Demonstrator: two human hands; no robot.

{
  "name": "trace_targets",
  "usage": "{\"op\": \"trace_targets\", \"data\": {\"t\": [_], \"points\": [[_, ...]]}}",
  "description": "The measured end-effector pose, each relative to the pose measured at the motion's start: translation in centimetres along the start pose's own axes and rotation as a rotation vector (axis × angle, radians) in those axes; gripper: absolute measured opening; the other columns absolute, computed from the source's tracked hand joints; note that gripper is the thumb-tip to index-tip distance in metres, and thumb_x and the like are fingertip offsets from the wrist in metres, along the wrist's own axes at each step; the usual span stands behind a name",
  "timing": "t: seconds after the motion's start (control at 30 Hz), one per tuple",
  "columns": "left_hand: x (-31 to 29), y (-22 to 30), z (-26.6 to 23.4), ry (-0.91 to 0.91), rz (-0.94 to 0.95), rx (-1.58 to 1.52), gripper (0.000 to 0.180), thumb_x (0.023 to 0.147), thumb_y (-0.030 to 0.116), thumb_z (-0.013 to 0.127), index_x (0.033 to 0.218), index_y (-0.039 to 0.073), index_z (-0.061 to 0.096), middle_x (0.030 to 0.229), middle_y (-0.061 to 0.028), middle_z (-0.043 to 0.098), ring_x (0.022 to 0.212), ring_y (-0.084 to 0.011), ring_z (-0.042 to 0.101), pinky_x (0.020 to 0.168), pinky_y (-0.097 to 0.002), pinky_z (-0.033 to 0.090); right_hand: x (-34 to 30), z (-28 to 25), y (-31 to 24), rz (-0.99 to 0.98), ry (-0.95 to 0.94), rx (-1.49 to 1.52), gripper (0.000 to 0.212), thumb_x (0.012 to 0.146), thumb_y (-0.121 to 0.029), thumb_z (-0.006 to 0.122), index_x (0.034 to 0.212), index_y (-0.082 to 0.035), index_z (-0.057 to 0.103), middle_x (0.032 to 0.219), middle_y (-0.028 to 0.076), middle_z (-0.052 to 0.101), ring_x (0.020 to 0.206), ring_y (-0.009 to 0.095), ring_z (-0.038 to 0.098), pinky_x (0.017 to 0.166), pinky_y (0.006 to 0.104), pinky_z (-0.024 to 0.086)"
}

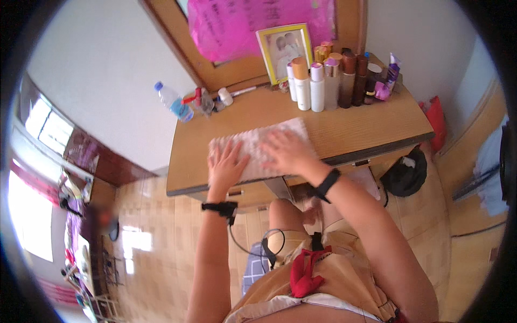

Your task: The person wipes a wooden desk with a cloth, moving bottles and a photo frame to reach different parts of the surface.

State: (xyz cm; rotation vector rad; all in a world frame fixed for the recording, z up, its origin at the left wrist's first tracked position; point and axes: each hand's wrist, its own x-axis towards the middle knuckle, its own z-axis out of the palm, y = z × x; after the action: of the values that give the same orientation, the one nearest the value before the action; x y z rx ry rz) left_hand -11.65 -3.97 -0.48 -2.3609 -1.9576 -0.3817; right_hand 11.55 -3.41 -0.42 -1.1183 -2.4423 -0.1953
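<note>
A pale pink cloth (253, 145) with a textured surface and scalloped edges lies spread flat at the front of the wooden dresser top (366, 129). My left hand (226, 164) rests on its left part, palm down, with the fingers spread. On its right half lies my right hand (288, 152), also flat with fingers apart. Neither hand grips anything. The cloth's near edge reaches the dresser's front edge, and part of it is hidden under my hands. Black bands circle both wrists, and a cable hangs from the left one.
Bottles and jars (318, 89) crowd the back right, beside a yellow-framed photo (285, 51). A clear water bottle (173, 101) stands at the back left, near a small white jar (225, 97). A pink plastic bag (226, 32) hangs behind. Below right is a black bag (405, 175).
</note>
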Motion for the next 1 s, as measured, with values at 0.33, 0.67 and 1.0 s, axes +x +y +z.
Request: {"op": "trace_targets", "data": {"t": [0.33, 0.67, 1.0], "points": [[-3.7, -9.4, -1.7, -0.139, -0.249, 0.028, 0.056, 0.09, 0.047, 0.039, 0.14, 0.023, 0.031, 0.148, -0.0081, 0.022, 0.137, -0.0343, 0.013, 0.107, -0.0546, 0.01, 4.3, 5.6, -9.3, -0.104, 0.111, 0.01, 0.071, 0.079, -0.056, 0.05, 0.131, -0.009, 0.044, 0.13, 0.019, 0.046, 0.126, 0.037, 0.037, 0.105, 0.0505, 0.023], [-5.3, -1.5, -1.0, -0.079, -0.203, 0.119, 0.061, 0.089, 0.05, 0.04, 0.14, 0.018, 0.03, 0.144, -0.0137, 0.028, 0.133, -0.0417, 0.017, 0.105, -0.0589, 0.011, -0.3, 3.9, -2.3, -0.225, 0.233, 0.172, 0.051, 0.083, -0.048, 0.053, 0.123, -0.016, 0.053, 0.129, 0.01, 0.05, 0.124, 0.026, 0.041, 0.105, 0.0396, 0.027], [-1.9, 14.9, 0.0, -0.187, 0.096, 0.083, 0.082, 0.081, 0.057, 0.05, 0.141, 0.007, 0.022, 0.144, -0.0231, 0.02, 0.133, -0.0479, 0.01, 0.105, -0.059, 0.003, -9.8, -3.0, 10.4, -0.15, 0.166, 0.152, 0.03, 0.087, -0.034, 0.052, 0.109, -0.016, 0.058, 0.122, 0.004, 0.055, 0.12, 0.021, 0.045, 0.101, 0.0367, 0.033]]}}
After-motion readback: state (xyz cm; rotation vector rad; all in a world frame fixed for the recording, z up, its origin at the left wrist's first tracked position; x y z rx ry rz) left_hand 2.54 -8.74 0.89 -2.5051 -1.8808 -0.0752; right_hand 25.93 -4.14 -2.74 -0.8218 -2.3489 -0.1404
